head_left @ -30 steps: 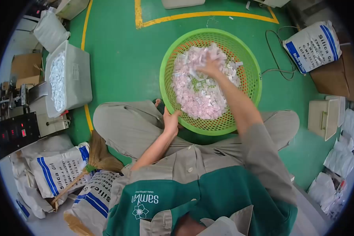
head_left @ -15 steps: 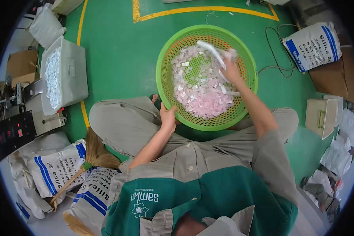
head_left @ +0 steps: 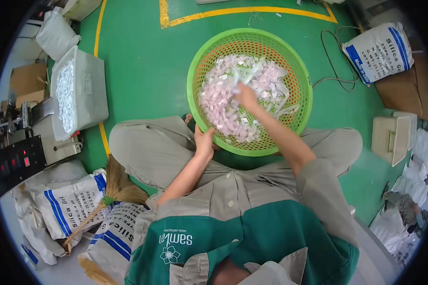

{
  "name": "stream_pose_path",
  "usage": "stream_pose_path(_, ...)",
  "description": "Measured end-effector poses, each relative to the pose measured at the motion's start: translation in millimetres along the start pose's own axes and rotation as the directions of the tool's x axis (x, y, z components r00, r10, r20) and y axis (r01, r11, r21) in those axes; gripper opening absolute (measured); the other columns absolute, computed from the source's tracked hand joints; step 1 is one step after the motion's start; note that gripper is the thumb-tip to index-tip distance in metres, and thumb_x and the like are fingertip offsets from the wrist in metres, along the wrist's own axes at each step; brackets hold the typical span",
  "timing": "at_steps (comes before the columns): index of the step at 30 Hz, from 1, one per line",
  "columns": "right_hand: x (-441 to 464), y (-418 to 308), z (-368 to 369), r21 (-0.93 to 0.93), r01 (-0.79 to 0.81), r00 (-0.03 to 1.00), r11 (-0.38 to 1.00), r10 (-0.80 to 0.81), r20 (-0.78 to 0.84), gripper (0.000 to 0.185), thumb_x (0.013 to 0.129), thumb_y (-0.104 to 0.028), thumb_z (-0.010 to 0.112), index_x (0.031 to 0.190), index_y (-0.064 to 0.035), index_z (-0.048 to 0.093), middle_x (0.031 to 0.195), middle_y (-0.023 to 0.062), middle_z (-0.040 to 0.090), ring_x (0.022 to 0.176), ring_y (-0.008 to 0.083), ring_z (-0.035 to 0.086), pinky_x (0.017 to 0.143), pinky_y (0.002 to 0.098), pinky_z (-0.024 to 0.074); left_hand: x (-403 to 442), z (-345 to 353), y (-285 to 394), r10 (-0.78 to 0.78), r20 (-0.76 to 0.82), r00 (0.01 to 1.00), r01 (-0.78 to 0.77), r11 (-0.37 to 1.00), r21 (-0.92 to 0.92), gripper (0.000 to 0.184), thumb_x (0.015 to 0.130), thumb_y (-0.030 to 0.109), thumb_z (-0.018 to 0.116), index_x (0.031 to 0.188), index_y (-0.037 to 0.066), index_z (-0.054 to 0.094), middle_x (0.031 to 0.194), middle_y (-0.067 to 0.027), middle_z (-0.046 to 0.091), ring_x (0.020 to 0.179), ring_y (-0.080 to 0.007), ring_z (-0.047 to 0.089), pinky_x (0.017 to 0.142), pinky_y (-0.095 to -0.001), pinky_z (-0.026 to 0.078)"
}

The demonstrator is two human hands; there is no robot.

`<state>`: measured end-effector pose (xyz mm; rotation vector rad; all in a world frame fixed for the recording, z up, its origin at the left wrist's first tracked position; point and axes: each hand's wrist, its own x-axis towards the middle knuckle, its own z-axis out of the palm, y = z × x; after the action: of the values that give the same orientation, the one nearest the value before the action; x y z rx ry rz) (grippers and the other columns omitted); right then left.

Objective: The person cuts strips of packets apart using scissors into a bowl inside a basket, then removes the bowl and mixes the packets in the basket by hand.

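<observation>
A round green plastic basket [head_left: 297, 126] with perforated walls sits in front of my crossed legs. Inside lie many small pale pink and white sachets [head_left: 216, 102], heaped mostly at the left, front and back. Loose whitish strips [head_left: 287, 110] lie among them at the right side. My left hand [head_left: 204, 141] is closed around the basket's near-left rim, its thumb on top. Reaching into the middle of the basket, my right hand [head_left: 246, 96] touches the sachets. Its fingers point left and are smeared by motion, so its grip is unclear. A blurred whitish strip [head_left: 252, 72] shows just beyond it.
A grey bin [head_left: 92, 90] of white-blue sachets stands at left. Below it are Silica Gel sacks [head_left: 73, 202] and a straw broom [head_left: 119, 183]. At right are another Silica Gel sack [head_left: 380, 52], a cable [head_left: 335, 71] on the floor and a beige container [head_left: 385, 137].
My right hand has swept left from the basket's right side to its middle, and the sachets are spread differently. The white strip it carried has shifted. My left hand stays on the rim.
</observation>
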<state>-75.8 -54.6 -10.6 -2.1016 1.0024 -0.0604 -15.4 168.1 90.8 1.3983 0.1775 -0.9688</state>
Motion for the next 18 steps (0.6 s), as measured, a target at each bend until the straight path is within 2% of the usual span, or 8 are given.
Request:
stream_pose_path(1, 17.2, 14.9, -24.3, 0.053, -0.090, 0.995, 0.995, 0.087, 0.042, 0.059, 0.074, -0.038, 0.070, 0.124, -0.0093, 0.052, 0.113, 0.0282, 0.054, 0.107, 0.0410, 0.052, 0.085, 0.0474, 0.0455, -0.8, 0.0, 0.6, -0.023, 0.008, 1.000, 0.023, 0.999, -0.027, 0.052, 0.073, -0.008, 0.050, 0.123, 0.005, 0.044, 0.108, -0.0064, 0.053, 0.092, -0.0190, 0.055, 0.077, -0.0314, 0.048)
stream_pose_path(3, 24.0, 64.3, -48.1, -0.378, -0.100, 0.991, 0.920, 0.057, -0.122, 0.072, 0.074, -0.047, 0.068, 0.131, -0.0095, 0.045, 0.133, 0.0338, 0.036, 0.121, 0.0481, 0.037, 0.097, 0.0530, 0.0359, 0.1, -0.4, -0.2, 0.023, 0.010, 1.000, -0.022, 0.999, -0.025, 0.053, 0.072, -0.009, 0.050, 0.123, 0.005, 0.043, 0.111, -0.0067, 0.053, 0.098, -0.0186, 0.054, 0.081, -0.0309, 0.047)
stream_pose_path(5, -17.8, 86.1, -14.0, -0.337, -0.155, 0.986, 0.929, 0.122, -0.116, 0.081, 0.074, -0.051, 0.066, 0.137, -0.0093, 0.037, 0.139, 0.0362, 0.022, 0.126, 0.0522, 0.027, 0.101, 0.0562, 0.0287, -1.8, 1.7, 4.1, 0.050, 0.016, 0.999, -0.050, 0.999, -0.015, 0.054, 0.072, -0.009, 0.050, 0.124, 0.005, 0.042, 0.113, -0.0069, 0.053, 0.100, -0.0186, 0.053, 0.083, -0.0310, 0.046)
stream_pose_path(8, -87.6, 22.4, 32.1, -0.206, -0.287, 0.929, 0.935, 0.324, 0.177, 0.089, 0.074, -0.045, 0.068, 0.143, -0.0085, 0.025, 0.142, 0.0396, 0.013, 0.128, 0.0546, 0.022, 0.103, 0.0600, 0.0230, 0.7, 4.9, 1.4, 0.099, 0.021, 0.995, -0.099, 0.995, -0.001, 0.055, 0.071, -0.009, 0.051, 0.124, 0.004, 0.042, 0.114, -0.0068, 0.052, 0.101, -0.0188, 0.053, 0.083, -0.0305, 0.046)
stream_pose_path(10, -98.3, -14.2, 67.1, -0.284, 0.049, 0.995, 0.957, -0.022, 0.099, 0.072, 0.073, -0.028, 0.067, 0.136, -0.0092, 0.037, 0.139, 0.0369, 0.023, 0.131, 0.0513, 0.021, 0.107, 0.0520, 0.0220, -5.1, 11.4, 6.5, 0.144, 0.011, 0.990, -0.144, 0.990, -0.003, 0.051, 0.073, -0.009, 0.050, 0.122, 0.003, 0.043, 0.103, -0.0059, 0.054, 0.091, -0.0159, 0.054, 0.077, -0.0278, 0.045)
stream_pose_path(12, -54.8, -37.9, 67.5, -0.100, 0.164, 0.976, 0.981, -0.147, 0.158, 0.059, 0.075, -0.019, 0.064, 0.131, -0.0130, 0.045, 0.137, 0.0319, 0.033, 0.129, 0.0488, 0.028, 0.106, 0.0555, 0.0224, -7.5, 7.9, 7.6, 0.154, 0.013, 0.988, -0.154, 0.988, 0.021, 0.048, 0.074, -0.009, 0.050, 0.120, 0.003, 0.044, 0.098, -0.0053, 0.055, 0.085, -0.0143, 0.054, 0.074, -0.0265, 0.045)
stream_pose_path(14, -6.3, -44.7, 39.1, -0.369, 0.241, 0.961, 0.898, -0.169, 0.217, 0.062, 0.074, -0.031, 0.066, 0.130, -0.0126, 0.049, 0.139, 0.0250, 0.033, 0.129, 0.0485, 0.026, 0.103, 0.0625, 0.0230, -6.1, 0.4, 2.0, 0.127, 0.026, 0.992, -0.128, 0.990, 0.050, 0.048, 0.074, -0.008, 0.050, 0.121, 0.003, 0.045, 0.098, -0.0051, 0.055, 0.086, -0.0140, 0.054, 0.074, -0.0267, 0.044)
stream_pose_path(18, 44.6, 19.4, -36.9, -0.591, 0.088, 0.989, 0.802, -0.143, -0.047, 0.081, 0.071, -0.057, 0.063, 0.138, -0.0205, 0.039, 0.146, 0.0222, 0.025, 0.133, 0.0488, 0.020, 0.104, 0.0658, 0.0167, -5.1, -4.7, 6.3, 0.066, 0.059, 0.996, -0.067, 0.997, 0.028, 0.052, 0.072, -0.010, 0.049, 0.122, 0.004, 0.044, 0.109, -0.0076, 0.053, 0.096, -0.0185, 0.055, 0.081, -0.0310, 0.047)
